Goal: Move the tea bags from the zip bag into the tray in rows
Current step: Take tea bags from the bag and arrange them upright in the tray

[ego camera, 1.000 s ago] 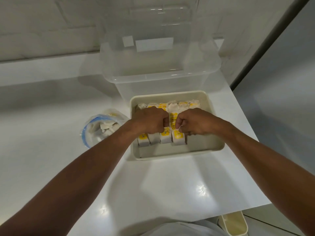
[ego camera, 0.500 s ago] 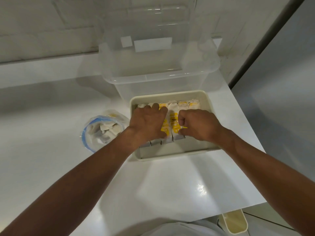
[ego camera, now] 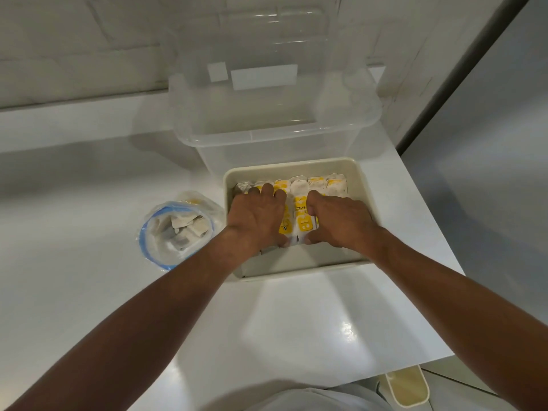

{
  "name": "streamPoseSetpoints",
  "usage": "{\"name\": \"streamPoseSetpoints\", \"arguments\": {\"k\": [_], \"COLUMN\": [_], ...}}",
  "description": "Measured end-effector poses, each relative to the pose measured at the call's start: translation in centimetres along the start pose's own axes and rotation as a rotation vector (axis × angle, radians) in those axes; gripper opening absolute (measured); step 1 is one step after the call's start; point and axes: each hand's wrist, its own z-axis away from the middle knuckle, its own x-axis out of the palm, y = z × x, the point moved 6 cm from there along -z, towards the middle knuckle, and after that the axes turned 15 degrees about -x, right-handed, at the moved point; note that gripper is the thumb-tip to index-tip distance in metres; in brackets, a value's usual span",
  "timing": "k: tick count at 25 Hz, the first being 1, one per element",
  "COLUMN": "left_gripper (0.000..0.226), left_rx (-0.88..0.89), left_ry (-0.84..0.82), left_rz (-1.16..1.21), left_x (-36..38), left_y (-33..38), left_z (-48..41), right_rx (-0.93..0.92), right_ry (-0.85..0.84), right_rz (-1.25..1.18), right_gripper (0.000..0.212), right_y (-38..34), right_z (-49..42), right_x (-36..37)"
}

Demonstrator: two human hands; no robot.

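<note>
A cream tray (ego camera: pixel 296 168) sits on the white table and holds yellow-and-white tea bags (ego camera: pixel 315 185) in a back row and a front row. My left hand (ego camera: pixel 255 223) lies flat on the left part of the front row, fingers straight, thumb at the bags' near ends. To its right, my right hand (ego camera: pixel 341 222) has its fingers curled over the tea bags there, and its thumb presses their near edge. Left of the tray, the zip bag (ego camera: pixel 154 232) with a blue rim lies open, with more tea bags (ego camera: pixel 189 226) inside.
A large clear plastic bin (ego camera: pixel 275 120) stands right behind the tray, against the wall. The table's right edge runs close past the tray. A small cream container (ego camera: pixel 406 387) sits below the table's front right corner.
Both fists uncurled over the front row. My left hand flattened onto the tea bags and slid toward the back row; my right hand shifted slightly right and kept its fingers bent.
</note>
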Motion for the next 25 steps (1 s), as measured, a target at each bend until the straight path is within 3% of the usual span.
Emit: {"name": "streamPoseSetpoints", "arguments": {"k": [4,10,17,25], "left_gripper": [0.085,0.06,0.049,0.02], "left_rx": [-0.001,-0.084,-0.163,-0.191], "left_ry": [0.023,-0.038,-0.069,-0.184], "left_rz": [0.085,0.511,0.662,0.743], "left_x": [-1.2,-4.0,-3.2,2.5], "left_y": [-0.7,-5.5,-12.9,-21.3], "left_z": [0.7,2.7,5.2,6.1], "right_rx": [-0.031,-0.199,-0.253,-0.282], "right_ry": [0.045,0.223,0.264,0.19], "right_rz": [-0.153,-0.488,-0.518,-0.433], "right_gripper": [0.054,0.027,0.017,0.015], "right_y": [0.3,-2.4,-8.8,-17.4], "right_z": [0.3,1.5,1.0,-2.5], "right_x": [-1.0,-4.1,-5.2,-3.3]}}
